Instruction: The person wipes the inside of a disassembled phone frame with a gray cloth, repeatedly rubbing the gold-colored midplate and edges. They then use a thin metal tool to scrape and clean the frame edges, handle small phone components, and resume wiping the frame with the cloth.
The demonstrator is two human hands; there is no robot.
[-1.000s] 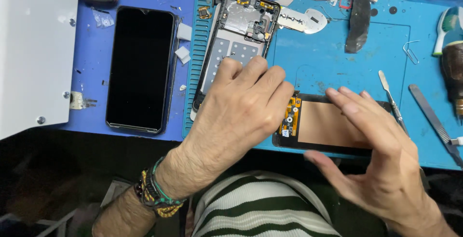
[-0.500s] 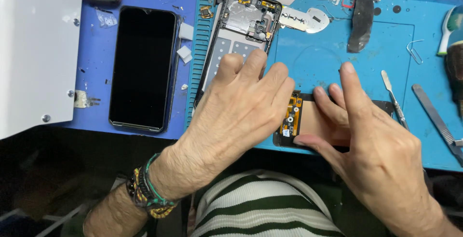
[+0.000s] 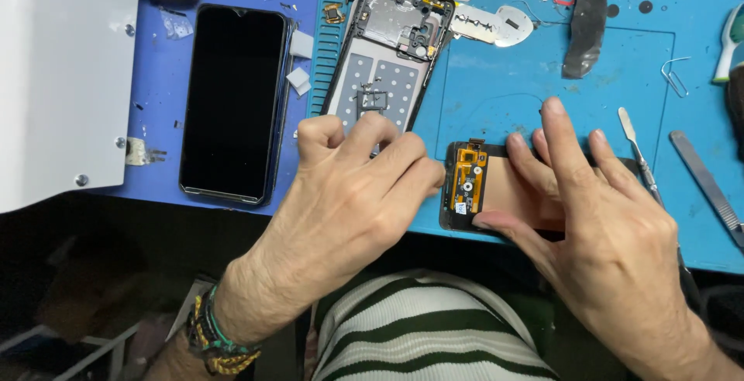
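Striped green and white cloth lies nearest the camera, below both forearms, and the left wrist wears braided bracelets. Just beyond, the right hand lies flat with fingers spread on a loose display panel, copper-coloured back up, at the near edge of the light blue work mat; it presses down on the panel and closes around nothing. The panel's orange flex board shows bare at its left end, between the two hands. The left hand is loosely curled, its fingertips at the near end of an opened phone frame; whether it pinches anything there cannot be told. Right of the panel lie a thin metal spatula and flat tweezers. Left of the frame, on a darker blue mat, rests a whole black phone, screen up. Farther back are shiny metal shields and a strip of black tape.
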